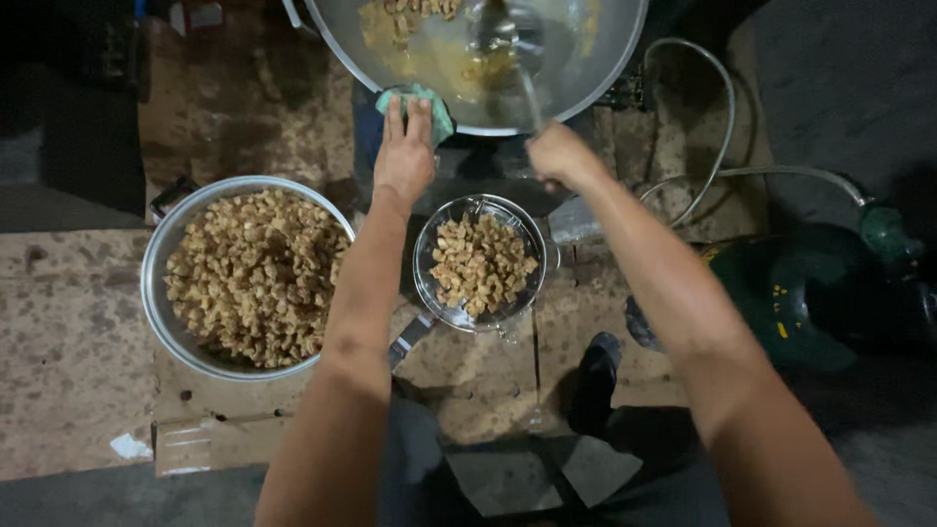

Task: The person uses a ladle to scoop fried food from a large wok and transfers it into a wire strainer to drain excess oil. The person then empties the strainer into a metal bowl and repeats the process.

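Steel gleams on the big wok [586,59] at the top of the view, oily and holding a few fried pieces. The left hand [403,156] lies against its near rim, fingers [395,122] pressed together and stretched flat over a green cloth [436,105]. The right hand [556,156] is closed in a fist around the thin handle of a ladle [508,34], whose blurred bowl sits inside the wok. Between the forearms, a wire strainer [478,262] is heaped with browned chunks. Left of it, a wide metal basin [161,254] filled with the same chunks rests on stained cardboard [68,332]. A green gas cylinder [791,293] lies at right.
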